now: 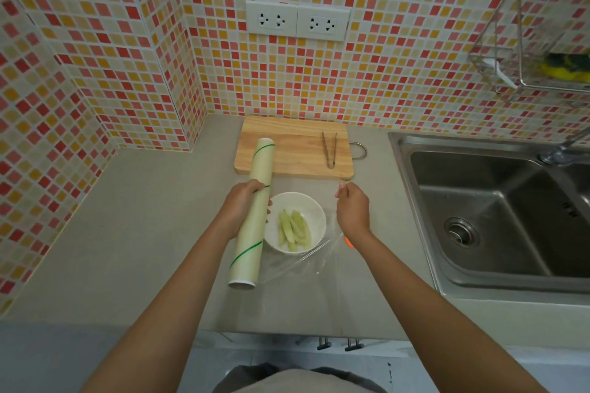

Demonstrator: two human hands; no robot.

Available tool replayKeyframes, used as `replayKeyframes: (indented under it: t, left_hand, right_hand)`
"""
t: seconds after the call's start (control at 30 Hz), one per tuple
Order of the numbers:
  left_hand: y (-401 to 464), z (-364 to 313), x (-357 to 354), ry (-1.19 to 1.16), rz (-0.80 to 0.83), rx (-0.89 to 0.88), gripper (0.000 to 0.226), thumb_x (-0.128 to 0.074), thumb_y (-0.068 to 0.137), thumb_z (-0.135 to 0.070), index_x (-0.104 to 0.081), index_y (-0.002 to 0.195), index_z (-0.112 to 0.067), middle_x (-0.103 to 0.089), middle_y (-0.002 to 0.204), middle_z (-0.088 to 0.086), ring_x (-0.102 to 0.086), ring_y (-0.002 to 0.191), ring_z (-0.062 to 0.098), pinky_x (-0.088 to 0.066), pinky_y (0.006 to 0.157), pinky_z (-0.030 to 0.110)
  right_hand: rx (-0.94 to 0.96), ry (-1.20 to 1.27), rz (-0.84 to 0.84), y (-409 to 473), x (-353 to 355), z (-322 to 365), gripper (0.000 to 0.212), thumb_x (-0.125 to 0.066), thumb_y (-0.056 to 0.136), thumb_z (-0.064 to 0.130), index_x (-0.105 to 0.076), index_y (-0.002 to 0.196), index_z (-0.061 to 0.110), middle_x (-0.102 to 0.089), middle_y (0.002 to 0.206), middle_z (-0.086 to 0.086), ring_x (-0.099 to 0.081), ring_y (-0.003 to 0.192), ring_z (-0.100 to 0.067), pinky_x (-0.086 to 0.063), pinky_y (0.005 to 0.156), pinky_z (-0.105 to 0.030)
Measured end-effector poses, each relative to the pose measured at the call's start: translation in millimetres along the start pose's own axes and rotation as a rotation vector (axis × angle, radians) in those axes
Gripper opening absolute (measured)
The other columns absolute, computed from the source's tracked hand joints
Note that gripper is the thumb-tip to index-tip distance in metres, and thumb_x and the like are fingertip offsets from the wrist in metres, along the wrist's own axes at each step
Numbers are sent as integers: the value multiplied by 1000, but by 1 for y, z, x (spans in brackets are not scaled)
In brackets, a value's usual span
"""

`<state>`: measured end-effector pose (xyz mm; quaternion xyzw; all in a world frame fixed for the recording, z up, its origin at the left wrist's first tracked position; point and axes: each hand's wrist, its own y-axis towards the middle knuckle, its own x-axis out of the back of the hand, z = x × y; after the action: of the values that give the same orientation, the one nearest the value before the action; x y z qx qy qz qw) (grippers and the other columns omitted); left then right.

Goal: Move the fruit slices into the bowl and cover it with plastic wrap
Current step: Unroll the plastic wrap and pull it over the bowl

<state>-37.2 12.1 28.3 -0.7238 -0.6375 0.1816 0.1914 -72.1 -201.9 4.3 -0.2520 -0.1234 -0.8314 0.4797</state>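
left grip curled, right grip pinching

The left hand grips a wrap roll above the counter, just left of a white bowl holding pale green slices. The right hand pinches the edge of the clear film stretched from the roll over the bowl. Behind the bowl, toward the counter's back edge, a board carries tongs, and a sink fills the counter's right end.
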Motion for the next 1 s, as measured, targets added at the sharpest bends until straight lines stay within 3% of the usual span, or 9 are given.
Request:
replayKeyframes:
  t: [0.13, 0.23, 0.33, 0.4, 0.5, 0.8, 1.0]
  left_hand:
    - [1, 3, 2, 139, -17, -52, 42, -83, 70, -30, -65, 98, -5, -68, 82, 13, -65, 67, 24, -59, 63, 38]
    - [8, 4, 10, 136, -75, -97, 23, -73, 77, -23, -67, 90, -5, -72, 90, 21, -68, 71, 28, -55, 66, 35]
    - [12, 8, 14, 90, -86, -65, 46, -63, 75, -35, -64, 102, 2, -69, 99, 28, -64, 71, 29, -51, 68, 37]
    - [13, 13, 13, 160, -69, -73, 49, -71, 75, -39, -60, 106, -2, -69, 91, 16, -63, 68, 23, -50, 59, 29]
    - [13, 18, 13, 210, -60, -69, 41, -82, 71, -27, -61, 101, -8, -67, 86, 6, -64, 67, 18, -48, 52, 25]
    - [17, 30, 20, 165, -126, -94, 16, -71, 81, -21, -66, 94, -12, -64, 77, 5, -60, 62, 18, -48, 55, 26]
    - [18, 38, 20, 199, -131, -130, 11, -64, 87, -22, -64, 95, -15, -64, 77, 1, -59, 64, 15, -44, 55, 26]
  right_hand:
    - [-10, 11, 14, 1, -4, -4, 33, -34, 102, 20, -56, 83, 6, -59, 82, -7, -54, 77, -21, -38, 69, -28]
    - [-14, -1, 5, 5, -2, -8, 31, -35, 102, 20, -55, 82, 7, -58, 81, -6, -52, 76, -21, -35, 64, -27]
    - [-12, -38, 12, 9, 0, -13, 31, -36, 102, 21, -55, 81, 8, -56, 79, -5, -51, 75, -21, -31, 60, -27]
    - [-21, -52, 27, 9, -2, -17, 31, -36, 102, 21, -55, 82, 7, -57, 80, -5, -51, 75, -21, -32, 65, -26]
    - [-41, -77, 40, 10, -6, -25, 32, -35, 102, 22, -55, 82, 7, -58, 83, -6, -53, 76, -21, -34, 66, -27]
    - [-70, -105, 41, 10, -10, -38, 33, -35, 102, 21, -54, 80, 5, -57, 83, -9, -54, 76, -23, -38, 67, -28]
    - [-99, -127, 42, 10, -15, -46, 40, -36, 102, 22, -61, 90, -7, -66, 99, -21, -62, 95, -36, -44, 75, -35]
